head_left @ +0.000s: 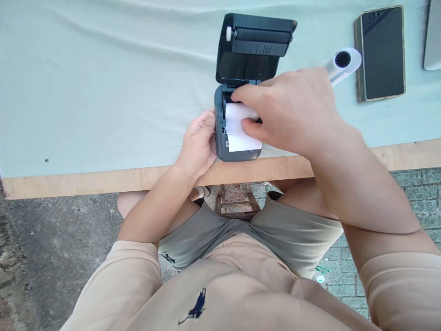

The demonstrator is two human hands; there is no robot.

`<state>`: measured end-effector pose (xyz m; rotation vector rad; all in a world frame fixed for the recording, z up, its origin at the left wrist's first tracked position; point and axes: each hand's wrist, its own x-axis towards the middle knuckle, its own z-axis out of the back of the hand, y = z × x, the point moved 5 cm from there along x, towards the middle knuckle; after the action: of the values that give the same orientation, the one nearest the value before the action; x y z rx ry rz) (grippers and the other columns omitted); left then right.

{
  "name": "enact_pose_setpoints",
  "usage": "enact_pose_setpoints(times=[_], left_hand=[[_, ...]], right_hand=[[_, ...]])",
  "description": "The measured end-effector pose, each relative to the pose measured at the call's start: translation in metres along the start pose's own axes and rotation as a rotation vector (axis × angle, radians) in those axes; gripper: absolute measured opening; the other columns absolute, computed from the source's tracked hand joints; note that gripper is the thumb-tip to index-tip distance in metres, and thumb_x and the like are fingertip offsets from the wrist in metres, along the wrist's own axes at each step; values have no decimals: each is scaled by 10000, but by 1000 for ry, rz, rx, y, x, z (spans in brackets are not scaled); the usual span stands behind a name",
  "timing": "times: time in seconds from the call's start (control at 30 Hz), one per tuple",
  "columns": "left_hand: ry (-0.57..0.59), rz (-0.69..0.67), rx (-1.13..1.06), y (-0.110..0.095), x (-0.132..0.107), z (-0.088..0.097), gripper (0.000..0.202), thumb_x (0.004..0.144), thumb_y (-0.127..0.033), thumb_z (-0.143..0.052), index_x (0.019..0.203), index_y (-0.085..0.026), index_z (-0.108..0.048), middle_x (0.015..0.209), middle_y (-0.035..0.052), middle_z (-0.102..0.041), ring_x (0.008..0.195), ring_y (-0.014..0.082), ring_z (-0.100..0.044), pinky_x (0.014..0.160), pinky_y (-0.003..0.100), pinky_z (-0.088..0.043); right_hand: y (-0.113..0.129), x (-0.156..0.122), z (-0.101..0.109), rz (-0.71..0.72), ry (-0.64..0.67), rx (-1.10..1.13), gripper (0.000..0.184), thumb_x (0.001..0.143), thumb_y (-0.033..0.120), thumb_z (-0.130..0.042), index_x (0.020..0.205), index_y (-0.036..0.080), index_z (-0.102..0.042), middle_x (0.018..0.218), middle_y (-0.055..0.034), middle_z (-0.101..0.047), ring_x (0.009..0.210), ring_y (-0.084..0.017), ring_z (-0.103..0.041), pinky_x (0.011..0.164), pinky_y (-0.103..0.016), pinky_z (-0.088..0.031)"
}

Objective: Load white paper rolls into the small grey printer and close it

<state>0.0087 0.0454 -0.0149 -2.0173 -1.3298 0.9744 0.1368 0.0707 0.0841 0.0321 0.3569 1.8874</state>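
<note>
A small dark grey printer (237,154) sits near the table's front edge with its lid (253,50) flipped up and back. A white paper roll (239,128) lies in its bay, a strip of paper hanging over the front. My right hand (292,110) reaches over the printer, thumb and fingers pinched on the paper roll. My left hand (200,145) curls against the printer's left side, steadying it. The far side of the roll is hidden by my right hand.
A pale green cloth (103,82) covers the table, whose bare wooden front edge (86,181) shows. A white tube-like core (342,64) lies behind my right hand. A dark phone (381,53) lies at the back right, with a grey object (434,37) at the frame's edge.
</note>
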Motion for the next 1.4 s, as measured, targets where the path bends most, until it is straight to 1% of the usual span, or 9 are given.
enact_pose_setpoints(times=[0.13, 0.23, 0.37, 0.47, 0.63, 0.8, 1.1, 1.23, 1.4], left_hand=[[-37, 15, -2, -1, 0, -1, 304, 989, -236, -431, 878, -171, -706, 790, -23, -744, 736, 78, -714, 692, 190, -610], [-33, 20, -26, 0, 0, -2, 306, 992, -235, -423, 904, -169, -709, 834, -19, -765, 752, 84, -726, 687, 187, -609], [-12, 4, -57, 1, 1, -2, 332, 997, -241, -413, 896, -179, -724, 829, -38, -771, 761, 72, -733, 720, 170, -610], [-8, 0, -64, 1, 2, -1, 358, 1000, -264, -406, 878, -186, -733, 797, -46, -767, 720, 72, -731, 678, 179, -619], [9, -8, -49, 0, 3, -1, 348, 997, -269, -414, 889, -167, -729, 844, -31, -776, 765, 84, -738, 707, 197, -631], [-27, 0, -54, 0, 2, -1, 346, 993, -263, -425, 846, -161, -721, 798, -31, -752, 718, 74, -721, 671, 191, -618], [-79, -9, 20, -3, -1, -4, 342, 990, -278, -430, 823, -182, -712, 835, -28, -746, 771, 72, -722, 736, 189, -605], [-48, -26, 3, -3, 0, -4, 352, 992, -282, -426, 826, -178, -719, 840, -27, -757, 778, 72, -725, 721, 184, -614], [-53, -27, 39, -4, 0, -4, 357, 996, -286, -415, 832, -186, -716, 857, -27, -759, 785, 76, -731, 726, 188, -618]], right_hand=[[-3, -4, 7, 2, -3, -127, 135, 764, 232, -643, 791, 247, -511, 739, -35, -523, 624, -174, -453, 562, -319, -144], [-5, -10, 18, 39, -71, -12, 187, 722, 229, -701, 847, 287, -576, 642, -2, -500, 596, -153, -448, 567, -321, -191], [-16, -23, 31, 96, -177, 447, 201, 719, 187, -677, 861, 327, -653, 651, 57, -553, 582, -94, -451, 543, -284, -235], [-35, -26, 27, 42, -168, 958, 217, 689, 138, -630, 845, 262, -717, 769, 19, -625, 631, -95, -483, 500, -288, -236], [-67, -25, 9, -242, -73, 1438, 108, 505, 158, -567, 595, 217, -572, 543, 30, -333, 455, -58, -261, 423, -258, -102], [-78, -29, -6, -492, 77, 1530, 405, 460, 204, -493, 844, 221, -622, 681, 37, -475, 477, -58, -307, 447, -248, -110], [-83, -27, -32, -479, 16, 1536, 159, 586, 197, -684, 701, 182, -575, 614, 21, -474, 471, -63, -384, 420, -253, -204], [-84, -27, -33, -456, -8, 1498, 140, 638, 216, -698, 741, 172, -614, 562, 15, -482, 459, -75, -436, 405, -240, -274], [-93, -24, -37, -566, -87, 1443, 97, 764, 208, -669, 854, 188, -639, 669, -3, -569, 535, -122, -612, 375, -218, -311]])
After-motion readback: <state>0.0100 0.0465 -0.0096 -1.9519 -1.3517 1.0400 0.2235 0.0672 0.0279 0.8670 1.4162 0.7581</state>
